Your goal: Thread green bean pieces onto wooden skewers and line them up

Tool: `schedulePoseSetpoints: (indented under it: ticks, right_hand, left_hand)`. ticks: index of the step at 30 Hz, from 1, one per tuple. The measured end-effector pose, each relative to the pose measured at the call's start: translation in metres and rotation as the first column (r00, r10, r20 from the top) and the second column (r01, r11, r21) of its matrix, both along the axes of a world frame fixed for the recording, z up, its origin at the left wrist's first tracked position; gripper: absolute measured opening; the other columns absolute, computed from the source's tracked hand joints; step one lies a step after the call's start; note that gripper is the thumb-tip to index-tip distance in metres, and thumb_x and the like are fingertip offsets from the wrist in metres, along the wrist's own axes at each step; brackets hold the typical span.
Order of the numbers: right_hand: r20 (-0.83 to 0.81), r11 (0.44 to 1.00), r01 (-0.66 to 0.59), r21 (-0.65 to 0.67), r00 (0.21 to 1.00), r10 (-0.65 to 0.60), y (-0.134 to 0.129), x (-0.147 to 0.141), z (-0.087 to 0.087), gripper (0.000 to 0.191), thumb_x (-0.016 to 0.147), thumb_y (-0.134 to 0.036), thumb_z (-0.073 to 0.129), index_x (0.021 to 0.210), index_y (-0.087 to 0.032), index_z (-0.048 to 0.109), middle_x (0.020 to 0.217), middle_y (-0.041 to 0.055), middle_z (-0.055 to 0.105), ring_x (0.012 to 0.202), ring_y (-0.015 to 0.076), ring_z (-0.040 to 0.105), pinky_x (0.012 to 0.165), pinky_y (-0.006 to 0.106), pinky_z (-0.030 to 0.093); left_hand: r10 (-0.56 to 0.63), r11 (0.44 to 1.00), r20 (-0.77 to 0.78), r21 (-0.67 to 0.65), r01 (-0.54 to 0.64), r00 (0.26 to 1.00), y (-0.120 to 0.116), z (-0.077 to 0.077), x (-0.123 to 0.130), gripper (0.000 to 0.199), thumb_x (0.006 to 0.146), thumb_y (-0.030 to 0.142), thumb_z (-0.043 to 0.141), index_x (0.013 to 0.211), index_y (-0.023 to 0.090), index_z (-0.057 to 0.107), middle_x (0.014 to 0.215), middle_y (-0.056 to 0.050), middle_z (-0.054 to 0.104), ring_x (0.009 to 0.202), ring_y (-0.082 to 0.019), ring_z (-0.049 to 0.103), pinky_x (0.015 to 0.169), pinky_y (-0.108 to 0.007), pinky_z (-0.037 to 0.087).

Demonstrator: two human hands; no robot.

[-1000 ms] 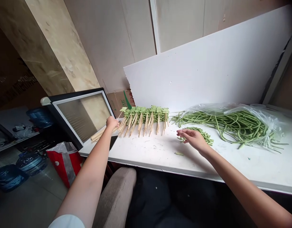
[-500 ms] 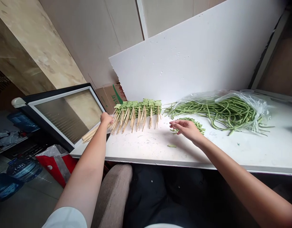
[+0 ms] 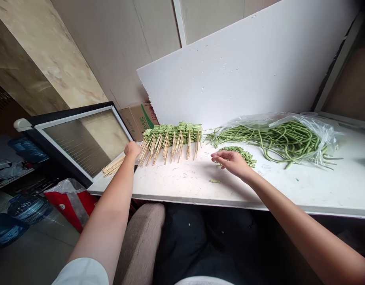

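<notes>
left hand (image 3: 133, 149) closed in a fist around a bundle of bamboo skewers (image 3: 112, 168), bare sticks jutting out to the left of the hand. just right of that hand, a long row of skewered green bean pieces (image 3: 173, 134) lying on the counter (image 3: 182, 190), sticks fanned toward the near edge. right hand (image 3: 232, 163) palm down, fingers loosely spread, right beside a small heap of cut long bean pieces (image 3: 243, 155); any contact with the heap impossible to tell. one stray bean piece (image 3: 214, 181) on the counter, just below the right hand. beyond the right hand, uncut long beans (image 3: 277, 142) in a clear plastic bag (image 3: 317, 128). left of the left hand, a glass-topped freezer (image 3: 81, 142); behind the row, a leaning white board (image 3: 229, 67).
</notes>
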State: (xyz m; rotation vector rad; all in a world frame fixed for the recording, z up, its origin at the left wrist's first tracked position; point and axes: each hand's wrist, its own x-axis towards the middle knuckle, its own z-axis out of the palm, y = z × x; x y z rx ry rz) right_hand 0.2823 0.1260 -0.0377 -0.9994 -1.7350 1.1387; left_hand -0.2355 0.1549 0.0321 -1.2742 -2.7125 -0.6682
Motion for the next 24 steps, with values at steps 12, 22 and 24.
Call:
schedulePoseSetpoints:
  ticks: [12, 22, 24]
  right_hand:
    - [0.278, 0.976, -0.14, 0.165, 0.956, 0.09, -0.005, -0.005, -0.004, 0.034, 0.086, -0.051, 0.072, 0.099, -0.02, 0.08, 0.111, 0.0107, 0.078, 0.098, 0.0289, 0.07, 0.085, 0.039, 0.055]
    - [0.532, 0.9, -0.259, 0.35, 0.846, 0.037, -0.007, -0.008, -0.014, 0.036, 0.077, -0.055, 0.077, 0.094, -0.024, 0.084, 0.093, 0.012, 0.077, 0.098, 0.0343, 0.066, 0.079, 0.04, 0.053]
    - [0.558, 0.903, -0.273, 0.331, 0.829, 0.046, -0.009, -0.009, -0.015, 0.032, 0.08, -0.054, 0.073, 0.089, -0.025, 0.083, 0.089, 0.011, 0.077, 0.092, 0.0329, 0.066, 0.075, 0.039, 0.052]
  left_hand:
    - [0.098, 0.995, -0.07, -0.008, -0.098, 0.993, -0.015, -0.012, 0.002, 0.032, 0.084, 0.047, 0.074, 0.091, 0.017, 0.065, 0.111, -0.022, 0.072, 0.111, -0.037, 0.068, 0.086, -0.041, 0.051]
    - [0.201, 0.977, -0.092, -0.052, -0.207, 0.975, -0.084, -0.012, -0.046, 0.043, 0.088, 0.048, 0.067, 0.11, 0.011, 0.07, 0.118, -0.028, 0.072, 0.114, -0.043, 0.068, 0.088, -0.047, 0.056]
    - [0.238, 0.966, -0.074, -0.088, -0.245, 0.968, -0.103, -0.02, -0.063, 0.042, 0.082, 0.041, 0.073, 0.112, 0.011, 0.07, 0.12, -0.028, 0.072, 0.113, -0.044, 0.068, 0.088, -0.048, 0.057]
